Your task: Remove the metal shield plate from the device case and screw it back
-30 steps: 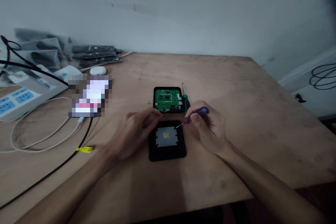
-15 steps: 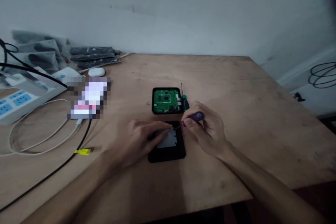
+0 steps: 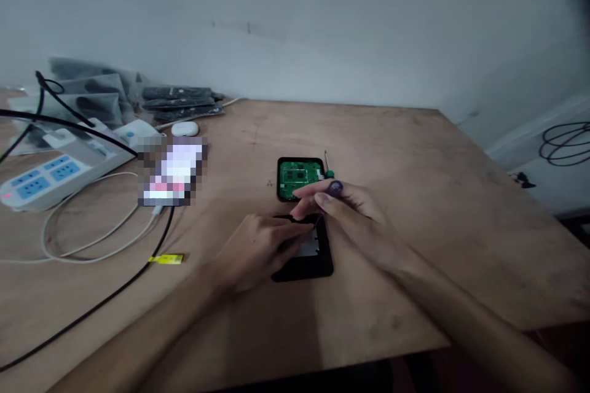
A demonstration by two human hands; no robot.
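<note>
A black cover (image 3: 304, 269) with a silvery metal plate (image 3: 308, 249) on it lies flat on the table. My left hand (image 3: 265, 249) rests over its left part, index finger and thumb brought close together at the plate; whatever is between them is too small to make out. In my right hand (image 3: 359, 215) is a screwdriver (image 3: 335, 188) with a purple handle, held upright, its thin shaft pointing down at the plate beside my left fingertips. Just beyond stands an open black case (image 3: 279, 179) with a green circuit board (image 3: 298, 174), partly behind my right fingers.
A second screwdriver (image 3: 329, 173) with a green handle lies right of the case, and several tiny screws (image 3: 270, 183) left of it. Leftward are a phone (image 3: 177, 166), a white earbud case (image 3: 185, 129), a power strip (image 3: 59, 175), cables (image 3: 115, 295) and bagged items (image 3: 179, 98).
My right hand has tipped the purple screwdriver from slanted to upright and moved its fingers forward over the case's edge. My left fingertips remain at the plate. The whole view has shifted slightly.
</note>
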